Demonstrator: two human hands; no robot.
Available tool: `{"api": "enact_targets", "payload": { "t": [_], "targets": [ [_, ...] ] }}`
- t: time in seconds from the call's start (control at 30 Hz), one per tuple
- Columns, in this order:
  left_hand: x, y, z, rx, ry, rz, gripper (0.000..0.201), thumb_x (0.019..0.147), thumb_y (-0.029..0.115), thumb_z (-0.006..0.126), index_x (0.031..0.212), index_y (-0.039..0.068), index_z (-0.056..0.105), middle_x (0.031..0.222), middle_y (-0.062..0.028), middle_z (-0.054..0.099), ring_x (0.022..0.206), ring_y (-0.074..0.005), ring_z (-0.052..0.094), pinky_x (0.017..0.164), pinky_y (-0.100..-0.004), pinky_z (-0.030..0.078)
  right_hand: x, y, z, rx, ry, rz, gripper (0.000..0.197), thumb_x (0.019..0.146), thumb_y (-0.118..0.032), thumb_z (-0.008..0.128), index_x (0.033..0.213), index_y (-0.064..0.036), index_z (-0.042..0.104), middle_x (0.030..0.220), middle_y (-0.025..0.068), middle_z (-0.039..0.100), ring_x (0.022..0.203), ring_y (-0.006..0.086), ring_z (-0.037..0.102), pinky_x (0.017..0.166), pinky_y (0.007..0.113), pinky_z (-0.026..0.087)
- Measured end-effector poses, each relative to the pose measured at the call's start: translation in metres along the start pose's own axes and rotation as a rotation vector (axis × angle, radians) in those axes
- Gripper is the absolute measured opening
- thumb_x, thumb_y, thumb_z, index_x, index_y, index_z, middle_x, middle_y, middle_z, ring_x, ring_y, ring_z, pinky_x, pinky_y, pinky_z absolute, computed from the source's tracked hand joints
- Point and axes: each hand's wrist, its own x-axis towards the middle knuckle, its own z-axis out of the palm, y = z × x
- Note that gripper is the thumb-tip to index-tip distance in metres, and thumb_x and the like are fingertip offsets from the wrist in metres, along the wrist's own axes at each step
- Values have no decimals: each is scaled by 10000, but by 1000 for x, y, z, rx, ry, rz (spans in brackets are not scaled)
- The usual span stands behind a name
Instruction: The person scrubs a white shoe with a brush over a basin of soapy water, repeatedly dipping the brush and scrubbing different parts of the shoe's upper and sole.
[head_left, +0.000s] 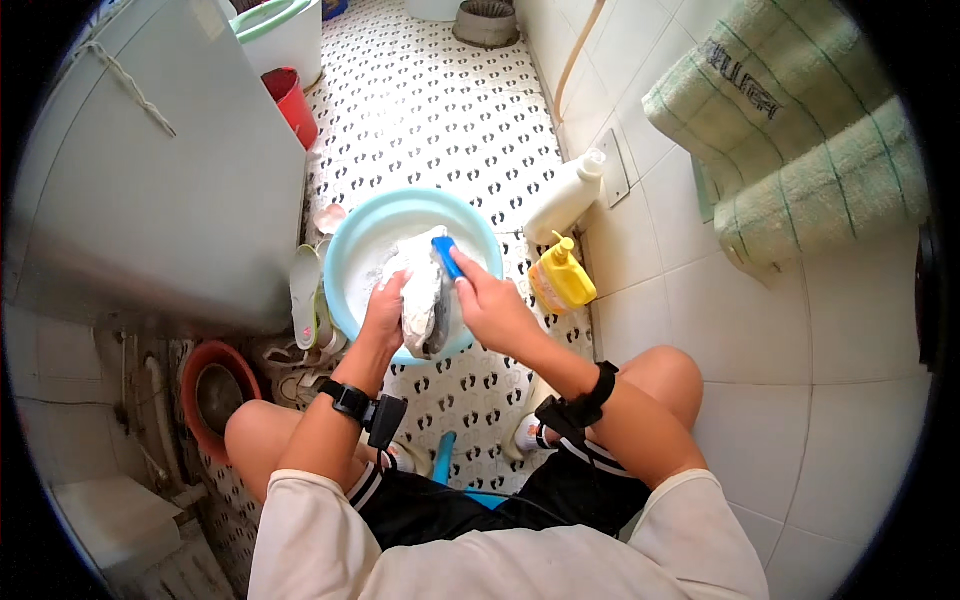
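A light blue basin with whitish, sudsy water stands on the floor in front of me. Over it, my left hand grips a white shoe by its left side, the grey sole turned to the right. My right hand is closed around the handle of a blue brush, whose head lies against the upper part of the shoe. The bristles are hidden from view. White foam seems to cover the shoe's upper.
A yellow pump bottle and a white bottle stand right of the basin. Insoles lean at its left, by a large grey appliance. Further out are a reddish tub, a red bin and hanging green towels.
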Motion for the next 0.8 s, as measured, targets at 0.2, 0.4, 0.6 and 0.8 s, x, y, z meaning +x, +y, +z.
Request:
{"api": "enact_targets", "payload": {
  "t": [0.2, 0.4, 0.6, 0.8],
  "targets": [
    [1, -5, 6, 98, -10, 92, 332, 955, 150, 550, 1234, -29, 533, 1110, -98, 635, 951, -187, 653, 821, -330, 553, 11, 12, 2, 25, 53, 33, 476, 947, -248, 442, 1403, -114, 477, 882, 308, 649, 818, 461, 644, 813, 507, 506],
    [-3, -14, 7, 334, 56, 172, 303, 962, 167, 563, 1180, -42, 571, 1050, -87, 649, 909, -147, 636, 769, -299, 530, 20, 27, 0, 71, 20, -55, 457, 950, -253, 436, 1376, -103, 506, 968, 305, 649, 870, 449, 645, 841, 494, 502],
    [-7, -9, 5, 481, 125, 247, 270, 966, 179, 565, 1114, -38, 628, 987, -74, 679, 826, -133, 626, 745, -283, 504, 6, 8, 8, -93, -117, -50, 471, 955, -258, 430, 1394, -95, 478, 978, 295, 654, 894, 462, 639, 854, 504, 502],
    [-8, -11, 7, 552, 126, 278, 257, 972, 186, 561, 1082, -32, 640, 978, -67, 679, 847, -115, 608, 748, -269, 485, 11, 12, 19, -91, -38, 38, 472, 952, -252, 429, 1408, -134, 468, 893, 282, 661, 821, 458, 646, 806, 521, 510]
  ]
}}
